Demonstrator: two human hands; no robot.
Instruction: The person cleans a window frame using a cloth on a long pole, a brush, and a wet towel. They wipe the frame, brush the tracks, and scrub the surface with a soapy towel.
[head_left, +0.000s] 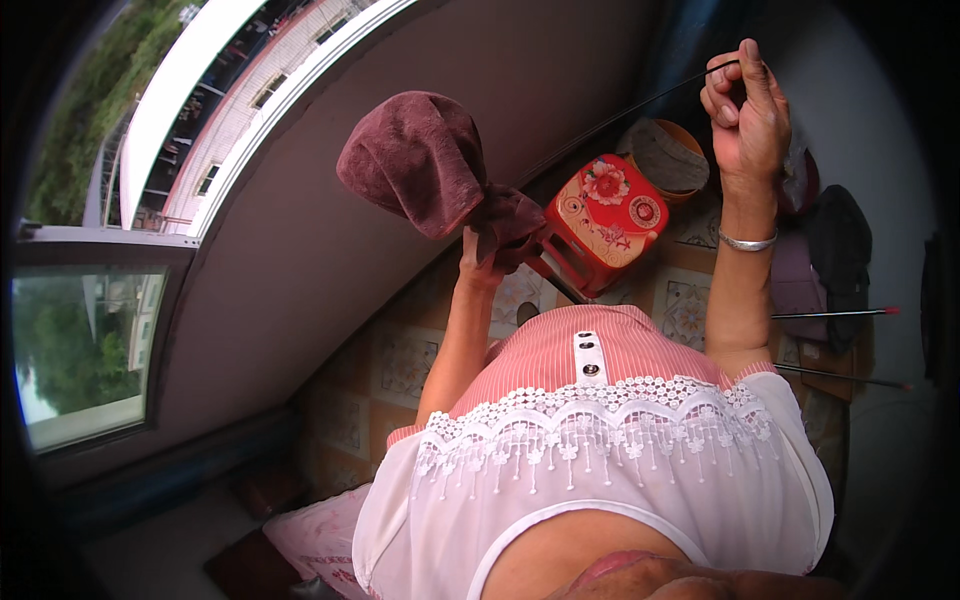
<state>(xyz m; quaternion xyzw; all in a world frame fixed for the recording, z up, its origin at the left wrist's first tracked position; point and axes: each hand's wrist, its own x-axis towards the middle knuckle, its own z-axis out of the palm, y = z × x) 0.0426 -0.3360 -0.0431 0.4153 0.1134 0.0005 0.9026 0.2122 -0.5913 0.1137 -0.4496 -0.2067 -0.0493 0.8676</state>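
A maroon cloth (420, 161) covers a bulky head, whose form is hidden under it. Below, the cloth is gathered into a narrow neck (510, 221). My left hand (480, 262) is closed around this neck from underneath, its fingers mostly hidden by the fabric. A dark pole (561, 279) slants from there towards my striped apron (585, 345). Raised at the upper right, my right hand (750, 112) pinches a thin black cord (660, 96) between thumb and forefinger. The cord stretches taut down-left to the cloth's neck, where its far end is hidden.
A red floral plastic stool (611, 210) stands on the tiled floor just beyond my left hand. Behind it is a yellow bucket (679, 139) with a grey cloth (664, 161). Two thin rods (832, 313) poke out at right. An open window (90, 345) is at left.
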